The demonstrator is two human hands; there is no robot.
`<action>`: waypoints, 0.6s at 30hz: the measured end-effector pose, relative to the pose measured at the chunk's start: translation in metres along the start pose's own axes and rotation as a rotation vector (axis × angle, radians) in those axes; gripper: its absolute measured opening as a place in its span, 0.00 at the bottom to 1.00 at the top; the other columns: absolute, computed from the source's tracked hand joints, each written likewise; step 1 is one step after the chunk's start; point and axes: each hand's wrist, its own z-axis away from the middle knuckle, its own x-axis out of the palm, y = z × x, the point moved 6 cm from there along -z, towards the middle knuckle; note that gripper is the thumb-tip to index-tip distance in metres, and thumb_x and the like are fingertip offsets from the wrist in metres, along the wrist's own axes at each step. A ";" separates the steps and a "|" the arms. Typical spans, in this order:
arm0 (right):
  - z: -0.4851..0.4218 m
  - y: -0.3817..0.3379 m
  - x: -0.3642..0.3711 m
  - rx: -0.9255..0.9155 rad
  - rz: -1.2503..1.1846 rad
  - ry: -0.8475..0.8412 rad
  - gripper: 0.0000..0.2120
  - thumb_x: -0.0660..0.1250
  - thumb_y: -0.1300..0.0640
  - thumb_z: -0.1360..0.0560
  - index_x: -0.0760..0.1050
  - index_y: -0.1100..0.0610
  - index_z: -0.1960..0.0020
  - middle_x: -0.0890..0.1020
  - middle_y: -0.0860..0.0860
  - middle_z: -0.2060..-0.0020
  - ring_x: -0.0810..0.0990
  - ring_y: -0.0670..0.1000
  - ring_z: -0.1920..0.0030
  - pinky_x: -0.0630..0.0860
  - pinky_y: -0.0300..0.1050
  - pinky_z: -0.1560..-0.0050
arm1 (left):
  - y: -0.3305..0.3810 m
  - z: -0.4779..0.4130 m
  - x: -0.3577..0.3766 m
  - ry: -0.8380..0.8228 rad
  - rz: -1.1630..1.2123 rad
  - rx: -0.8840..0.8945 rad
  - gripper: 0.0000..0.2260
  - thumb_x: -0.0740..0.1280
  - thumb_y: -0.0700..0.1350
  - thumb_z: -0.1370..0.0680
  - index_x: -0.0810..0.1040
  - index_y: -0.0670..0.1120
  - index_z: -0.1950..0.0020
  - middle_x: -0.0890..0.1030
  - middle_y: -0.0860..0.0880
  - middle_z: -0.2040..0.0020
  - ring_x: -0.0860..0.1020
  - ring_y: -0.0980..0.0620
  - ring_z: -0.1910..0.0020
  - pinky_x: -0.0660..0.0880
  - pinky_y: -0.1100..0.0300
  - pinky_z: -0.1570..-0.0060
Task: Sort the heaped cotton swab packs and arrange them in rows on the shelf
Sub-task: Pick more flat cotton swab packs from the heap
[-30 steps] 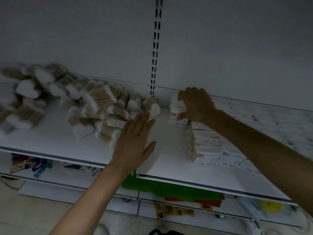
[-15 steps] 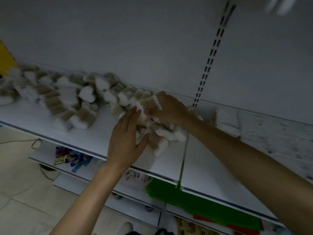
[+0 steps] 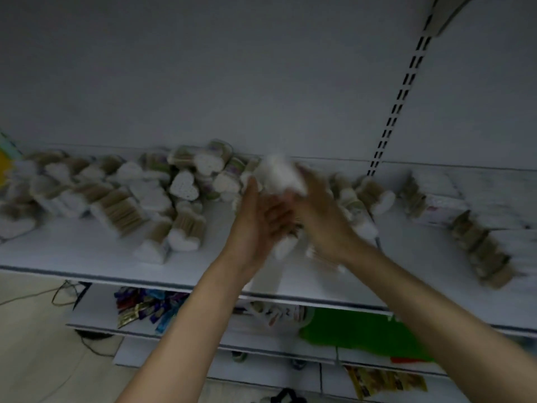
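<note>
- Setting: a dim shop bay with a plain grey back panel (image 3: 232,82) and a black-slotted metal upright (image 3: 401,97). The working surface is a white sheet-metal shelf (image 3: 72,251).
- Stock: a loose heap of clear heart-shaped cotton swab packs (image 3: 145,193) covers the left and middle of the shelf, with packs lying at all angles. Right of the upright, a slanting row of swab packs (image 3: 479,248) stands apart from the heap.
- Change: a second ago the right hand rested on a pack at the row, and the left hovered flat over bare shelf. Both have since crossed to the right end of the heap — half a second ago they were already in it.
- Left hand (image 3: 255,225): fingers straight, palm turned toward the other hand, set against the heap's edge. It grips nothing that I can see.
- Right hand (image 3: 319,216): heavily blurred. A smeared white swab pack (image 3: 280,175) sits at its fingertips; whether the fingers curl round it I cannot tell.
- Assessment: one placement at the row appears complete and a fresh pick is under way. Most stock is still heaped, so the task looks to be at an early stage.
- Risk: the packs lean on one another — pulling one may send its neighbours sliding toward the front edge.
- Below: a lower shelf carries coloured foil sachets (image 3: 145,309) and a flat green item (image 3: 363,330).
</note>
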 end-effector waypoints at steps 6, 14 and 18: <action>0.018 0.009 0.008 -0.054 0.171 0.100 0.20 0.55 0.49 0.23 0.71 0.56 0.34 0.76 0.51 0.39 0.73 0.50 0.38 0.69 0.42 0.38 | 0.000 -0.005 -0.046 0.060 0.283 0.075 0.17 0.67 0.46 0.24 0.76 0.40 0.38 0.81 0.42 0.42 0.81 0.49 0.45 0.79 0.60 0.52; -0.029 0.060 0.026 -0.071 1.280 -0.258 0.23 0.64 0.45 0.26 0.72 0.52 0.34 0.77 0.53 0.39 0.71 0.57 0.38 0.59 0.53 0.36 | -0.004 0.010 -0.079 0.159 0.386 0.020 0.06 0.62 0.47 0.20 0.78 0.50 0.47 0.85 0.53 0.60 0.83 0.58 0.63 0.77 0.66 0.66; -0.039 0.066 0.025 -0.089 1.208 -0.203 0.18 0.59 0.46 0.25 0.76 0.53 0.39 0.81 0.53 0.46 0.77 0.57 0.45 0.64 0.50 0.43 | -0.005 0.015 -0.081 0.121 0.409 0.012 0.08 0.60 0.45 0.19 0.78 0.48 0.48 0.85 0.51 0.59 0.83 0.56 0.62 0.78 0.64 0.65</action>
